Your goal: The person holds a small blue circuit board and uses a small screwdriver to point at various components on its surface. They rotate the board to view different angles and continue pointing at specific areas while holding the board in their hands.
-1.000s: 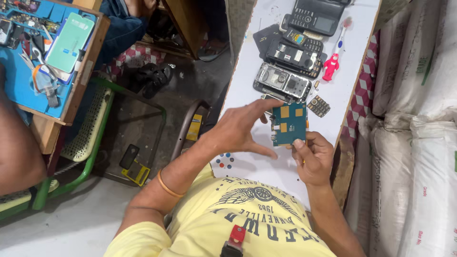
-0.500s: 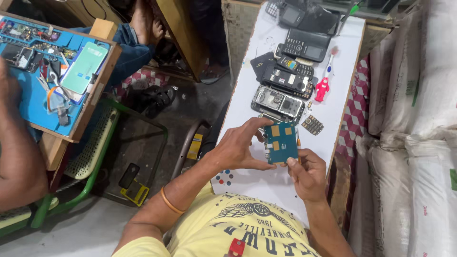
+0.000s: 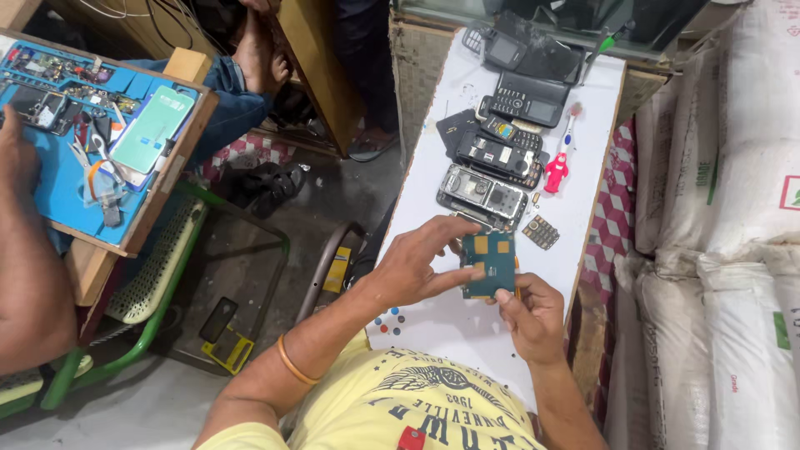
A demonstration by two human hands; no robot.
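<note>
A small green circuit board (image 3: pixel 489 262) is held just above the white table (image 3: pixel 467 333), close to my chest. My left hand (image 3: pixel 417 267) grips its left edge with thumb and fingers, and an orange bangle sits on that forearm. My right hand (image 3: pixel 529 312) holds the board's lower right corner from below. Just beyond the board lie an opened phone body (image 3: pixel 483 196) and a loose keypad (image 3: pixel 542 232).
Further up the table lie more dismantled phones (image 3: pixel 504 154), a black keypad phone (image 3: pixel 521 100) and a red-handled brush (image 3: pixel 557 171). White sacks (image 3: pixel 725 208) stand at the right. At the left, another person's arm (image 3: pixel 25 275) rests by a blue work mat (image 3: pixel 75 167) with parts.
The view has tilted up, showing more of the far table. Both hands keep hold of the board; my left fingers have closed in from a spread reach to a grip on its edge.
</note>
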